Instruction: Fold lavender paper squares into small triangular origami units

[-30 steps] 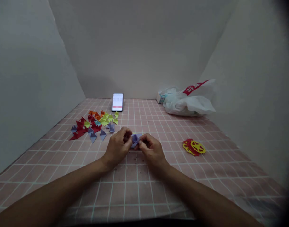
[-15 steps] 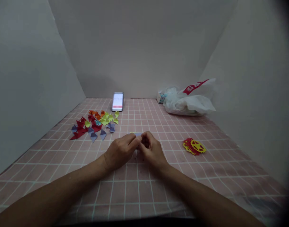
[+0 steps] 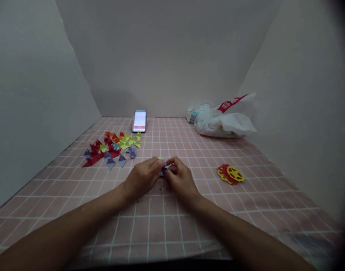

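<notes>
Between my hands, at the middle of the table, is a small piece of purple paper (image 3: 163,171), mostly hidden by my fingers. My left hand (image 3: 145,173) is closed on its left side, thumb and fingers pressed together. From the right, my right hand (image 3: 180,177) pinches the paper with thumb and forefinger. The two hands' fingertips nearly meet over it. How the paper is folded cannot be made out. Off to the left lie several small folded paper pieces: purple (image 3: 122,160), red (image 3: 93,160), yellow-green (image 3: 127,141) and orange (image 3: 115,137).
A phone (image 3: 140,121) stands propped behind the folded papers. Yellow and red cut-out discs (image 3: 234,174), one with a star, lie right of my hands. At the back right sit a white plastic bag (image 3: 225,122) and a small box (image 3: 191,116). Pale walls enclose the checked tablecloth (image 3: 172,233).
More of the purple paper shows between my hands now. My fingers have shifted slightly on it, and the right fingertips have come in lower against it.
</notes>
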`<state>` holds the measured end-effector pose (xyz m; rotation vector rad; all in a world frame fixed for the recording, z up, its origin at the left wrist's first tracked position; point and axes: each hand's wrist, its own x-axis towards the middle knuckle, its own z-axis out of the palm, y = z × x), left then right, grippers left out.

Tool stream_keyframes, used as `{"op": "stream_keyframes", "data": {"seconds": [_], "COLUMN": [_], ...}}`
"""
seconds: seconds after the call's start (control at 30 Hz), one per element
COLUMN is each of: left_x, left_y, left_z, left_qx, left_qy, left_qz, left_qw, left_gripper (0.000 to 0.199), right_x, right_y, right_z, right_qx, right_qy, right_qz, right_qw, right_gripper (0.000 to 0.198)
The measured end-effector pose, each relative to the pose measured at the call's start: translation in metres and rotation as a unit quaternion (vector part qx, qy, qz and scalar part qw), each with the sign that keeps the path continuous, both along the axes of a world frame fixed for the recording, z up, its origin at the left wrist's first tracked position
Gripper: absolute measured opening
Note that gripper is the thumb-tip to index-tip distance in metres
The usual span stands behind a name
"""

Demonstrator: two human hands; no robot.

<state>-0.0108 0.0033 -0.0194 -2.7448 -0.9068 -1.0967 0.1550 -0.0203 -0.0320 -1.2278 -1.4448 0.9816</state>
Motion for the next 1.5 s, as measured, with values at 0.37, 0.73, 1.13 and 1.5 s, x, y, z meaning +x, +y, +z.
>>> {"op": "stream_keyframes", "data": {"seconds": [0.37, 0.73, 1.13, 1.5], "left_x": [-0.0022, -0.0034, -0.0010, -0.0015], "left_y": [0.0041, 0.0034, -0.0009, 0.0007], "left_z": [-0.0002, 0.0051, 0.0065, 0.0064], "left_qx": [-0.005, 0.002, -0.014, -0.086], "left_qy": [-0.012, 0.029, 0.030, -0.026], "left_qz": [-0.002, -0.021, -0.044, -0.080], "left_qw": [1.000, 0.999, 0.999, 0.993], "left_gripper": [0.012, 0.017, 0.014, 0.013], "right_x": [0.0024, 0.0020, 0.0023, 0.0036], "right_y": [0.0013, 0.0046, -0.0006, 0.0001], "right_z": [0.0031, 0.0012, 0.0026, 0.0053], "right_qx": [0.048, 0.010, 0.046, 0.117], "right_qy": [-0.038, 0.026, -0.074, -0.095], "right_qz": [-0.023, 0.021, -0.003, 0.007], "right_qw": [0.998, 0.999, 0.996, 0.989], "right_gripper": [0.010, 0.012, 0.007, 0.008]}}
